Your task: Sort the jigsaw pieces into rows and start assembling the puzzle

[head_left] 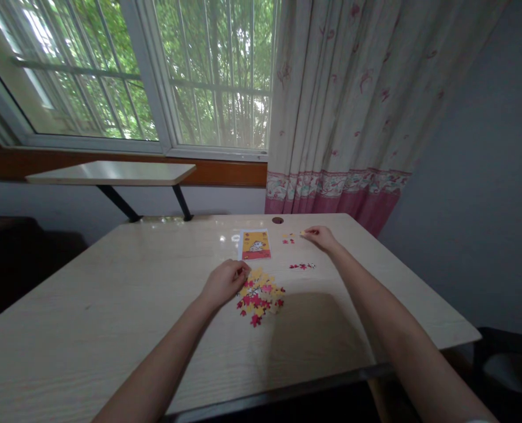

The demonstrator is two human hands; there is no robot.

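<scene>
A pile of red and yellow jigsaw puzzle pieces (258, 299) lies on the table in front of me. My left hand (226, 281) rests at the pile's upper left edge, its fingers curled together; whatever they may hold is hidden. Farther off to the right, my right hand (321, 237) pinches a yellow puzzle piece (303, 234) between thumb and fingertips. Beside that piece, a few yellow and red pieces (288, 241) lie in a small group. A short row of mostly red pieces (303, 267) lies nearer to me. The picture card (256, 244), yellow and red with a white animal, lies beyond the pile.
The pale wooden table (124, 305) carries a raised shelf (115, 172) on dark legs at its back left. A round cable hole (277, 220) sits near the far edge. Behind are a barred window (217, 76) and a long flowered curtain (344, 106).
</scene>
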